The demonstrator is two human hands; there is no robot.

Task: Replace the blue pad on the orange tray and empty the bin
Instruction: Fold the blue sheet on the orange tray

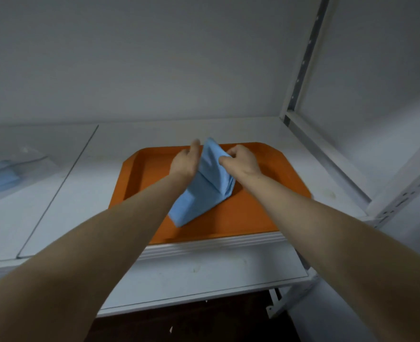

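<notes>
Right, closest to where I stand there is a dark floor (204,322), and above it a white board (204,275) that juts out lower than the main shelf. Two bare forearms reach forward over this board.

Past it, the orange tray (253,213) sits on the white shelf (55,206), with its near edge right at the shelf's front lip. The blue pad (204,191) is over the middle of the tray, still folded and tilted. Its top is raised between the hands, and its lower corner comes down to the tray floor near the front, where it seems to rest.

The right hand (241,160) has its fingers curled in and pinches a fold on the pad's upper right side. The left hand (185,161) lies against the pad's upper left edge. Its fingers point up along the cloth, blurred and partly hidden behind it, so I cannot tell whether they grip it or only touch it. The two hands are close together, with only the pad's peak between them.

Farther left on the shelf, well apart from the tray, lies a clear bag (11,169) with something blue folded inside. A perforated metal post (302,58) rises at the shelf's far right corner, and a plain pale wall (154,58) stands behind it all.
</notes>
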